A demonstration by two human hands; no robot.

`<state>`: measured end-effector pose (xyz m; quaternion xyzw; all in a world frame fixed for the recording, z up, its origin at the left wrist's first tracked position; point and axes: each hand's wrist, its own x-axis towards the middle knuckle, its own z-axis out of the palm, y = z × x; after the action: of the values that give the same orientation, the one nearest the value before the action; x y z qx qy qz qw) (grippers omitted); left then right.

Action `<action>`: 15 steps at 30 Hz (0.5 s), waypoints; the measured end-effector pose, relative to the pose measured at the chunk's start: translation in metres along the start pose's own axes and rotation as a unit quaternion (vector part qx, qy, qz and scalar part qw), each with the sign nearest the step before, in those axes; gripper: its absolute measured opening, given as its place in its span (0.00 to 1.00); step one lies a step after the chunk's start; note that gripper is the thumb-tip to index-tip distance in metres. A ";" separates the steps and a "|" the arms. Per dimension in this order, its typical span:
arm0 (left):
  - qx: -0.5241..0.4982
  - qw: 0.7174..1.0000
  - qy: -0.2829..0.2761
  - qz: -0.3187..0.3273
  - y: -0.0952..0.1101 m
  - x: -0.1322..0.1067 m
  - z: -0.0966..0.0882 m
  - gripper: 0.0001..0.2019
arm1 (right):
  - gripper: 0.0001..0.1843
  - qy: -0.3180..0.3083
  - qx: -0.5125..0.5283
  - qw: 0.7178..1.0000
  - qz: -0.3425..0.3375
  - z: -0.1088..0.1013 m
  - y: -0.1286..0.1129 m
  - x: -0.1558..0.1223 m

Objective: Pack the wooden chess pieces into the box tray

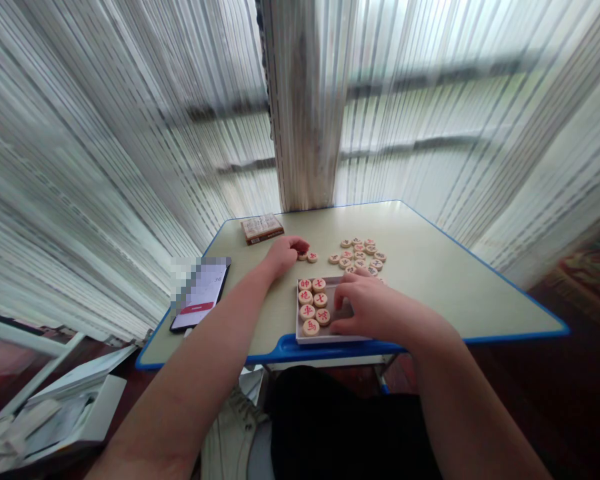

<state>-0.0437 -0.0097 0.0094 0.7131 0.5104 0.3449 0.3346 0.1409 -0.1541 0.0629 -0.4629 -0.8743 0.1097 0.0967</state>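
Observation:
A shallow white box (330, 339) stands at the table's near edge. Round wooden Chinese chess pieces (307, 312) with red characters fill two columns on its left side. My right hand (363, 301) reaches over the box's right part, thumb and fingers apart, with no piece visible in them. Beyond the box, my left hand (284, 256) is closed, its curled fingertips on a Chinese chess piece (303, 256) that they partly cover. A second loose piece (313, 258) lies just right of those fingers.
More pieces (360, 255) lie in a loose cluster behind my right hand. A brown printed box lid (262, 229) rests at the back left. Nearer, a phone (203, 293) lies at the left edge of the blue-rimmed table (455, 293). Striped curtains (305, 100) hang behind.

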 end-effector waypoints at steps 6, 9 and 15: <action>0.024 1.000 0.001 0.015 0.001 -0.001 -0.001 0.21 | 0.10 0.022 0.017 0.999 -0.026 0.005 -0.005 0.004; 0.027 1.000 -0.002 0.013 0.002 -0.002 -0.001 0.21 | 0.09 0.030 0.014 0.999 -0.035 0.012 -0.006 0.006; 0.027 1.000 0.000 0.010 -0.002 0.001 0.000 0.20 | 0.04 0.032 0.025 0.998 -0.038 0.018 -0.003 0.008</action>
<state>-0.0447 -0.0083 0.0083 0.7269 0.5121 0.3345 0.3121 0.1292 -0.1511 0.0475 -0.4298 -0.8848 0.1130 0.1401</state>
